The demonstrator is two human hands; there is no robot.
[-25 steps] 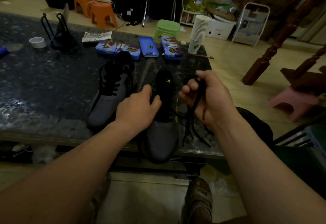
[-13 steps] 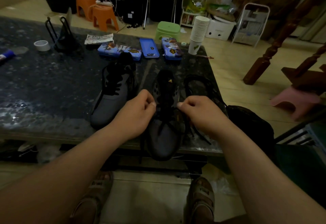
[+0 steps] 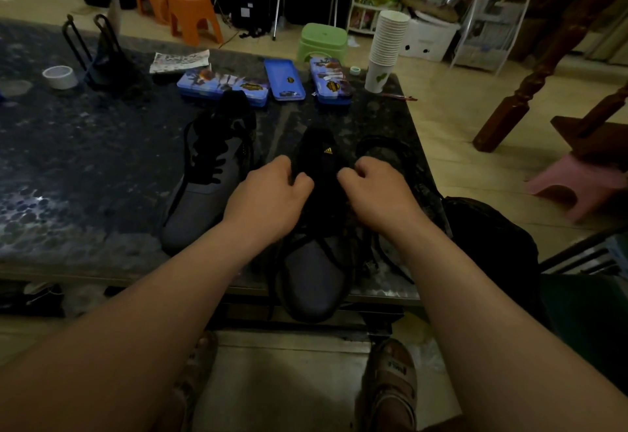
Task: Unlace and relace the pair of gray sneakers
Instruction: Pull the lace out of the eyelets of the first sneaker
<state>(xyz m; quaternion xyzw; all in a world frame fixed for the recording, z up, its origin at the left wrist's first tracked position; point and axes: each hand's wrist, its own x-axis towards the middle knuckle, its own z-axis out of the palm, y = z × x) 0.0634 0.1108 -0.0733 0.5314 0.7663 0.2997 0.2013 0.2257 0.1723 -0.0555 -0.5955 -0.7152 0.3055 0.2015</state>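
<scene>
A smooth gray sneaker (image 3: 314,275) with a black tongue lay at the near edge of the speckled stone table (image 3: 85,159), its laced twin (image 3: 204,207) just left. The left hand (image 3: 268,200) had its grip closed on the tongue; the right hand (image 3: 377,197) had its grip pinched on the thin black cord lace (image 3: 331,256).

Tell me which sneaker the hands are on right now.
The gold-logo sneaker, toe overhanging the table edge, with left hand and right hand at its tongue. The other sneaker sits to its left, untouched, laced.
</scene>
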